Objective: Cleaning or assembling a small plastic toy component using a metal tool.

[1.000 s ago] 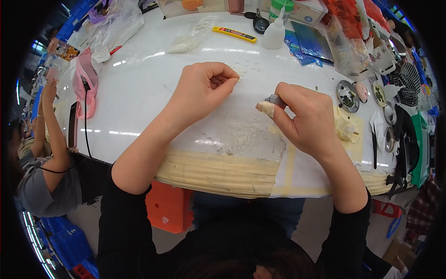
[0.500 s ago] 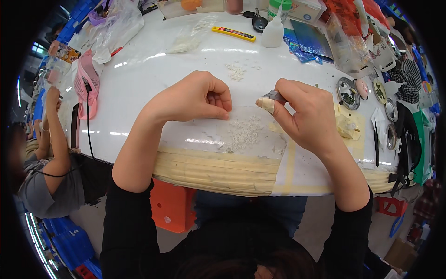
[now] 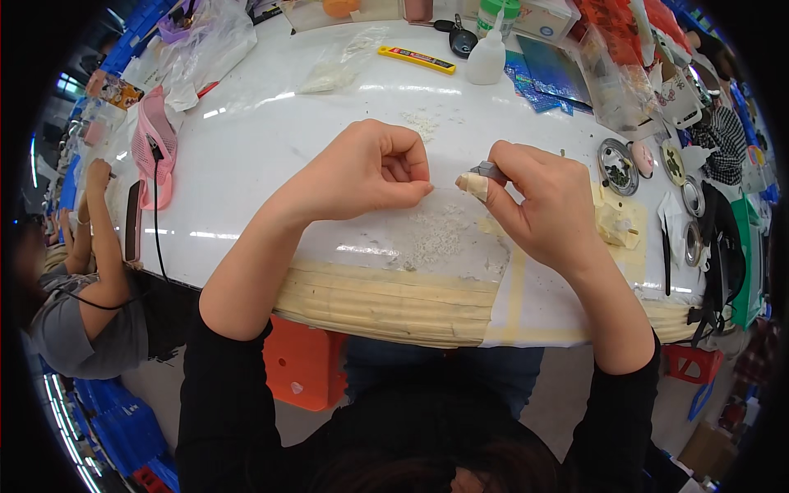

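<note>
Over the white table [image 3: 271, 164], my left hand [image 3: 362, 177] is bent at the wrist, thumb and forefinger pinched together. Whatever may be between those fingertips is too small to make out. Just to its right, my right hand [image 3: 542, 197] grips a small grey tool [image 3: 491, 171], mostly covered by the fingers. Pale tape [image 3: 472, 185] wraps a fingertip of that hand. The two hands' fingertips face each other, a small gap apart. Below them lies a scatter of small white bits [image 3: 440, 234]. A smaller patch of white bits [image 3: 421, 123] is farther back.
Tan padding [image 3: 386, 304] lines the front edge. A yellow knife-like tool [image 3: 417, 59], a white squeeze bottle [image 3: 486, 62] and blue shiny packets [image 3: 555, 70] lie at the back. Round metal dishes [image 3: 616, 167] and black tweezers [image 3: 666, 255] are right. A co-worker's arm [image 3: 103, 238] is left.
My left hand has shifted right and slightly up, bringing its pinched fingertips closer to the grey tool. My right hand has barely moved and keeps its grip.
</note>
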`<state>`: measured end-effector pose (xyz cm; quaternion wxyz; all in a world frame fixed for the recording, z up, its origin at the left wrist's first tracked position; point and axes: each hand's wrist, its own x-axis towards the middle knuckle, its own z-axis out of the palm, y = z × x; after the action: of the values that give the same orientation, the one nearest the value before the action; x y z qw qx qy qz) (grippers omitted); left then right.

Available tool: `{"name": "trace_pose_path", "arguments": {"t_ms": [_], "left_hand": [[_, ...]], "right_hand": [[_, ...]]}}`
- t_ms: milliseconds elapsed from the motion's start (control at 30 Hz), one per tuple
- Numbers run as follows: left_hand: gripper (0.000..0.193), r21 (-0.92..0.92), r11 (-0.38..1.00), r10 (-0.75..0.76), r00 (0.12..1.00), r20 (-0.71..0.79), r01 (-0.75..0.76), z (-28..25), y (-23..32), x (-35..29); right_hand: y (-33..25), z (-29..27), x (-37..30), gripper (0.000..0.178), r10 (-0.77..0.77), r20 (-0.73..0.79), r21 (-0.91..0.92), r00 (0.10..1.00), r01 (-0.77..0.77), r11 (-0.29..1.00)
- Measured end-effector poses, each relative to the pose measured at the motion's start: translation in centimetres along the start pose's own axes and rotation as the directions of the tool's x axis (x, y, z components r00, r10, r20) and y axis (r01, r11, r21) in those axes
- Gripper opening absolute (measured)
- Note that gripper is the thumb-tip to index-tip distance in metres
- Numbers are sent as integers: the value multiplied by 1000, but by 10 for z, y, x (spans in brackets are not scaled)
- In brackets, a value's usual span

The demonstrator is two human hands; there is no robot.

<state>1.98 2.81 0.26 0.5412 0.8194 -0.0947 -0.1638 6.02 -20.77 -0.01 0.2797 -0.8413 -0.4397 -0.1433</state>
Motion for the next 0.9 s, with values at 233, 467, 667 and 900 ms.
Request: {"name": "trace_pose_path", "arguments": {"t_ms": [233, 467, 667, 900], "left_hand": [[17, -296, 952, 31, 984, -174, -82, 9, -5, 7], [16, -189, 969, 79, 920, -384, -162, -8, -4, 6], [18, 384, 917, -150, 986, 71, 112, -66, 7, -32], [15, 515, 799, -405, 911, 81, 309, -61, -1, -34]], "right_hand": [[1, 1, -1, 23, -1, 0, 5, 1000, 1, 1000], [-2, -3, 1, 24, -10, 6, -4, 1000, 10, 1000], [-5, -3, 2, 26, -20, 3, -5, 1000, 20, 1000], [-4, -4, 1, 26, -9, 13, -12, 1000, 9, 1000]]}}
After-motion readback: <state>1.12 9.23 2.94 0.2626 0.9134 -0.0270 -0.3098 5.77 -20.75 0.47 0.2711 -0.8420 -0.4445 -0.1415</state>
